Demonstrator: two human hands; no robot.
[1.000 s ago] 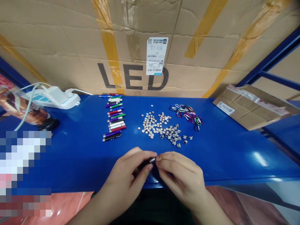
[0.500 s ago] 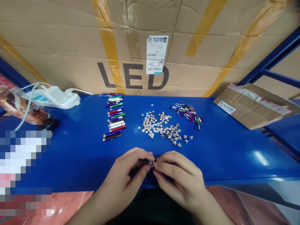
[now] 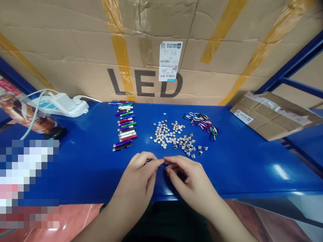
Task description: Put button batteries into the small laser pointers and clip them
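Note:
My left hand (image 3: 142, 171) is closed round a pen-sized flashlight. Only a sliver of it shows between my fingers; the rest is hidden. My right hand (image 3: 188, 174) has its fingers curled at the flashlight's end, almost touching the left fingertips. Whatever those fingers hold is too small or covered to make out. Just beyond the hands lie a pile of silver metal end caps (image 3: 188, 144) and a spread of small round button cells (image 3: 163, 132). To the left, several coloured pen-sized flashlights (image 3: 127, 134) lie in a column.
Coloured carabiner clips (image 3: 202, 121) lie at the back right of the blue table (image 3: 239, 161). A small cardboard box (image 3: 272, 116) stands at the right. At the left are a white power strip (image 3: 63, 105) and a bottle (image 3: 27, 112). A large carton (image 3: 88, 60) walls off the back.
Both hands have moved slightly away from me and turned over more, so the flashlight's open metal end no longer shows. The view has shifted a little. The piles stay as they were.

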